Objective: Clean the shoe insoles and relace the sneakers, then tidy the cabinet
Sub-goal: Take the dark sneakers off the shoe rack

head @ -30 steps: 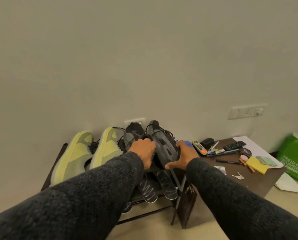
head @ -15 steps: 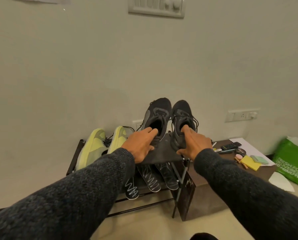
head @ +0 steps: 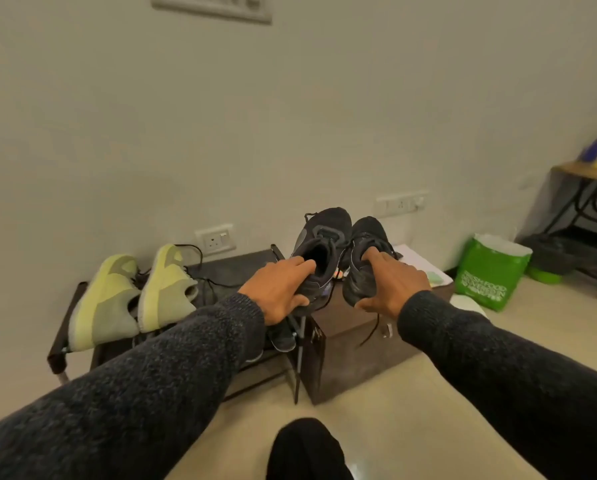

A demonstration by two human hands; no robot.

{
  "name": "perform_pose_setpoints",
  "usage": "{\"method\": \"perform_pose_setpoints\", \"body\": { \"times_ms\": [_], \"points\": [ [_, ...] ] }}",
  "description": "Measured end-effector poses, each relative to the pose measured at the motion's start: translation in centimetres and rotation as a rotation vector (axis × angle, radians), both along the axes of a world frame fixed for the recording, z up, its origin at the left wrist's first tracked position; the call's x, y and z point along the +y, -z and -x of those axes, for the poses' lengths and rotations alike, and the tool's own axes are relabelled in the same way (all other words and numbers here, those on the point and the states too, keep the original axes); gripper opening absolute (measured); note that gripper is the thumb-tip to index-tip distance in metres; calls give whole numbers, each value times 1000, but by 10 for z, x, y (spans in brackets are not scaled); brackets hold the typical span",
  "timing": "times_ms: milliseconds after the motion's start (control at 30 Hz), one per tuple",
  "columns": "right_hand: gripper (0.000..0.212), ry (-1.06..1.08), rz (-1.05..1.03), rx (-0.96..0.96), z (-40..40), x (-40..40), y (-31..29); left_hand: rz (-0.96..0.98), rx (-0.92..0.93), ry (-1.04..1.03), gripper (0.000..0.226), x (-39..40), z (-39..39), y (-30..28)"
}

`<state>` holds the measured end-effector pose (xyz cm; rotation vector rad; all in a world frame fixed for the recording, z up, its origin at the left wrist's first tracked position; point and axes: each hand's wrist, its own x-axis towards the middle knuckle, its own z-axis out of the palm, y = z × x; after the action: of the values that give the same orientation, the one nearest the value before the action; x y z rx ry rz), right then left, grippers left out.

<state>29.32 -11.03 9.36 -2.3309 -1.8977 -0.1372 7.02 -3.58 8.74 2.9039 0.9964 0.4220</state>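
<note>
**Head view: two black sneakers up in your hands**

You've got one black sneaker per hand, both held up in the air above the right end of the rack. Your left hand grips the left sneaker, fingers hooked into its opening. Your right hand does the same with the right sneaker. Both run lengthwise away from you, toes toward the wall and tipped upward, heels your way. Two yellow-green sneakers sit side by side on the rack's left, toes to the wall.
</note>
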Motion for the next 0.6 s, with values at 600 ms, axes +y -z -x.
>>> {"method": "perform_pose_setpoints", "body": {
  "times_ms": [600],
  "points": [
    [77, 116, 606, 431, -111, -20, 234, 824, 305, -20, 44, -3, -138, 223]
  ]
}}
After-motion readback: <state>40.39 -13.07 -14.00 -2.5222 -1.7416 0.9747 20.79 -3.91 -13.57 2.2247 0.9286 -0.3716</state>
